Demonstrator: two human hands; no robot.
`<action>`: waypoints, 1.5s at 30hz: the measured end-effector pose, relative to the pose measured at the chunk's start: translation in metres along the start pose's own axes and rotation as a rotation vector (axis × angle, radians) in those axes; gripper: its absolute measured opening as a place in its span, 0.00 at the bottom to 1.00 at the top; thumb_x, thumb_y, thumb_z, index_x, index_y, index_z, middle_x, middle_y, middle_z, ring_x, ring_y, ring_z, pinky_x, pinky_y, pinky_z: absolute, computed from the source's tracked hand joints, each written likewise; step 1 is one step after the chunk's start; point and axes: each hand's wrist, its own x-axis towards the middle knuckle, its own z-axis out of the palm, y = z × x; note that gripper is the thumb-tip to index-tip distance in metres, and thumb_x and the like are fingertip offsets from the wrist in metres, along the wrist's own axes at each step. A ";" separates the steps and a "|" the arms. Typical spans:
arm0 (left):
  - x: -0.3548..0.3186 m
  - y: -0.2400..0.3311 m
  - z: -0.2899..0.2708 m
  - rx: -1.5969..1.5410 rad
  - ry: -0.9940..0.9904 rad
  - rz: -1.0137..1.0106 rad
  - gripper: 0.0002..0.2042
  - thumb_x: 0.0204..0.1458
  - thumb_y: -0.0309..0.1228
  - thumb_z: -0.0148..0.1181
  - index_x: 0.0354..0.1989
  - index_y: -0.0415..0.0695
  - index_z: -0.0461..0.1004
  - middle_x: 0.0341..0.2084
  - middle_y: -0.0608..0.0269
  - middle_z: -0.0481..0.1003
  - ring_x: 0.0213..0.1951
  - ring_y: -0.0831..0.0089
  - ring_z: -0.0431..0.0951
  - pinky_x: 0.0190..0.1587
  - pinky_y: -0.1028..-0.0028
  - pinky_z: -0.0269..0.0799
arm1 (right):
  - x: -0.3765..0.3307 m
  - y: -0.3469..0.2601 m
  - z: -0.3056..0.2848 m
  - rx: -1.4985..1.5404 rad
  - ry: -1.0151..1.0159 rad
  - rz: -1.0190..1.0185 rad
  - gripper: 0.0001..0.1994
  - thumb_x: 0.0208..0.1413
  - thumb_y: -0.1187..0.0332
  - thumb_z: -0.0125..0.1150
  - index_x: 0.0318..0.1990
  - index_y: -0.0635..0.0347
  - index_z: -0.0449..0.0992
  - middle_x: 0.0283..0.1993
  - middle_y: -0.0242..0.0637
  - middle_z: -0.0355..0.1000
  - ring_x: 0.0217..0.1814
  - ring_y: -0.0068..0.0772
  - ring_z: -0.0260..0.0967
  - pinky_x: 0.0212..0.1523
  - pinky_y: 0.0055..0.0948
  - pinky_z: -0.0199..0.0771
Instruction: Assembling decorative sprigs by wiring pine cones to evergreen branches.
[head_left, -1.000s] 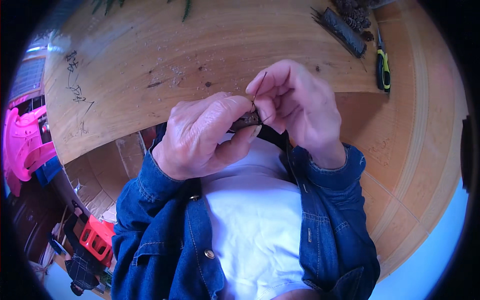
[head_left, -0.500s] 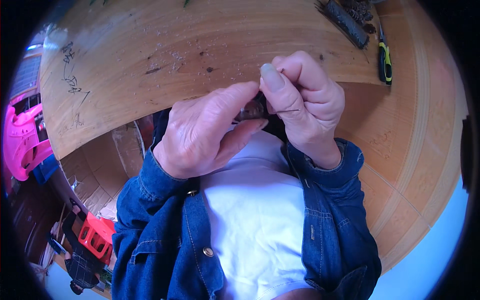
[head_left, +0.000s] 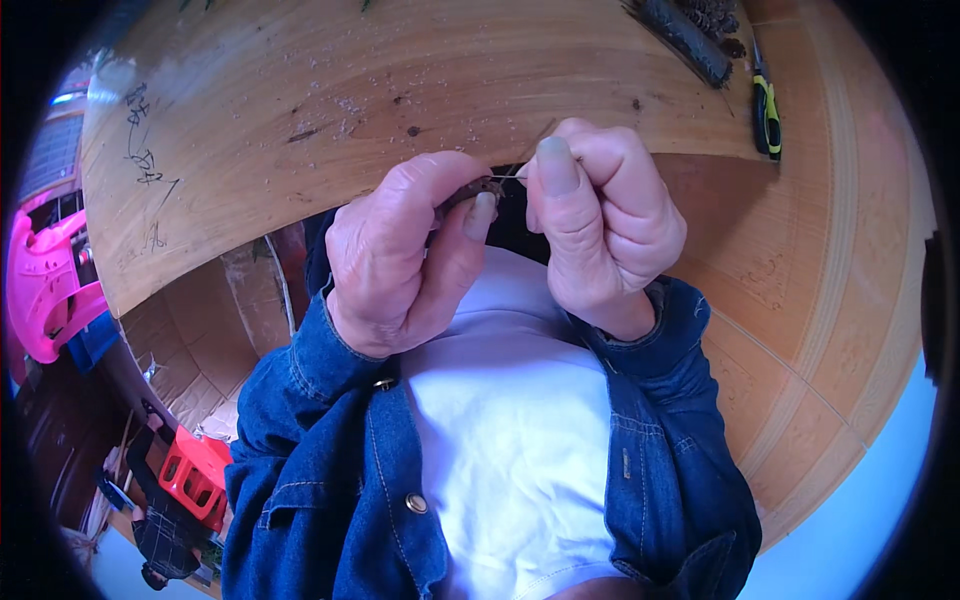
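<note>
Between the thumb and fingers of my left hand (head_left: 385, 260) is a small dark brown piece (head_left: 470, 190), mostly covered by the fingers; its exact kind cannot be made out. A thin wire (head_left: 510, 178) runs from this piece across a short gap to my right hand (head_left: 610, 220). The right thumb and curled fingers pinch the wire. Both hands are raised in front of my chest, close to the near edge of the wooden table (head_left: 380, 70).
Pliers with yellow and black handles (head_left: 768, 120) lie at the table's right edge, beside a dark bark-like piece (head_left: 685, 42) and pine cones (head_left: 712, 18). Pale crumbs dot the tabletop. At left are a cardboard box (head_left: 200, 325), a pink chair (head_left: 45, 280), a red stool (head_left: 195, 478) and a person (head_left: 165, 540).
My hands have moved apart, so the wire now shows stretched between them. The left fingers have closed more tightly around the brown piece.
</note>
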 end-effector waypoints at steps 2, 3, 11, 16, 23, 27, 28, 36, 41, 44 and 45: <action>0.000 0.001 0.001 -0.042 0.010 -0.060 0.10 0.47 0.18 0.57 0.39 0.35 0.71 0.25 0.55 0.73 0.22 0.67 0.74 0.25 0.76 0.70 | 0.002 0.004 -0.002 -0.048 -0.065 -0.129 0.04 0.59 0.79 0.51 0.31 0.67 0.67 0.21 0.32 0.65 0.19 0.15 0.56 0.20 0.16 0.55; 0.001 0.002 0.001 -0.088 -0.005 -0.115 0.09 0.48 0.18 0.56 0.39 0.35 0.71 0.25 0.56 0.73 0.22 0.69 0.74 0.26 0.76 0.69 | 0.003 0.004 -0.002 -0.047 -0.065 -0.128 0.04 0.59 0.79 0.51 0.31 0.67 0.67 0.21 0.32 0.65 0.19 0.15 0.56 0.20 0.16 0.55; 0.008 0.006 -0.006 -0.434 -0.113 -0.354 0.08 0.54 0.21 0.52 0.43 0.36 0.71 0.27 0.63 0.72 0.28 0.79 0.71 0.32 0.81 0.67 | 0.018 -0.007 -0.009 -0.121 -0.170 -0.240 0.05 0.55 0.81 0.55 0.29 0.68 0.67 0.21 0.34 0.65 0.19 0.19 0.57 0.20 0.19 0.55; 0.013 0.011 -0.012 -0.809 -0.143 -0.522 0.09 0.58 0.25 0.51 0.45 0.35 0.70 0.31 0.66 0.72 0.33 0.82 0.70 0.38 0.82 0.66 | 0.026 -0.003 -0.012 -0.036 -0.228 -0.227 0.04 0.52 0.80 0.59 0.32 0.70 0.70 0.23 0.37 0.68 0.21 0.23 0.62 0.22 0.20 0.61; 0.016 0.005 -0.025 -0.904 -0.248 -0.598 0.10 0.59 0.27 0.50 0.45 0.35 0.70 0.32 0.67 0.72 0.34 0.84 0.69 0.40 0.83 0.65 | 0.030 0.007 -0.015 -0.060 -0.312 -0.316 0.09 0.48 0.77 0.64 0.36 0.69 0.73 0.27 0.41 0.72 0.23 0.30 0.68 0.25 0.21 0.67; 0.016 0.003 -0.032 -0.860 -0.324 -0.644 0.10 0.59 0.28 0.50 0.45 0.35 0.69 0.32 0.66 0.71 0.35 0.83 0.69 0.41 0.82 0.65 | 0.030 0.009 -0.015 -0.125 -0.323 -0.360 0.09 0.45 0.77 0.66 0.35 0.66 0.74 0.24 0.41 0.71 0.22 0.33 0.67 0.22 0.24 0.65; 0.016 0.003 -0.034 -0.855 -0.348 -0.664 0.10 0.59 0.28 0.51 0.45 0.35 0.68 0.32 0.66 0.71 0.36 0.83 0.69 0.41 0.82 0.65 | 0.030 0.007 -0.017 -0.161 -0.365 -0.360 0.10 0.44 0.77 0.67 0.35 0.65 0.74 0.25 0.39 0.70 0.23 0.33 0.67 0.22 0.24 0.65; 0.011 0.000 -0.044 -0.929 -0.415 -0.668 0.10 0.59 0.28 0.51 0.45 0.35 0.67 0.35 0.63 0.72 0.38 0.81 0.70 0.44 0.81 0.65 | 0.041 -0.004 -0.020 -0.341 -0.449 -0.492 0.11 0.39 0.73 0.66 0.34 0.56 0.75 0.32 0.32 0.68 0.32 0.31 0.63 0.32 0.29 0.62; 0.021 0.005 -0.050 -0.841 -0.440 -0.717 0.09 0.58 0.27 0.52 0.45 0.36 0.68 0.35 0.63 0.73 0.37 0.80 0.71 0.43 0.81 0.66 | 0.054 -0.001 -0.022 -0.328 -0.534 -0.565 0.10 0.40 0.70 0.63 0.33 0.56 0.74 0.32 0.30 0.66 0.32 0.31 0.61 0.36 0.31 0.60; 0.026 0.006 -0.053 -0.781 -0.482 -0.685 0.09 0.58 0.26 0.53 0.44 0.36 0.68 0.33 0.65 0.73 0.35 0.81 0.71 0.40 0.81 0.67 | 0.058 -0.003 -0.023 -0.323 -0.580 -0.585 0.09 0.40 0.70 0.62 0.31 0.57 0.72 0.30 0.30 0.64 0.31 0.31 0.61 0.36 0.32 0.60; 0.026 0.006 -0.054 -0.753 -0.497 -0.673 0.08 0.58 0.26 0.53 0.43 0.35 0.69 0.32 0.66 0.73 0.35 0.82 0.72 0.39 0.81 0.67 | 0.059 -0.003 -0.024 -0.327 -0.609 -0.596 0.09 0.39 0.71 0.62 0.30 0.58 0.71 0.29 0.30 0.63 0.30 0.31 0.60 0.35 0.31 0.60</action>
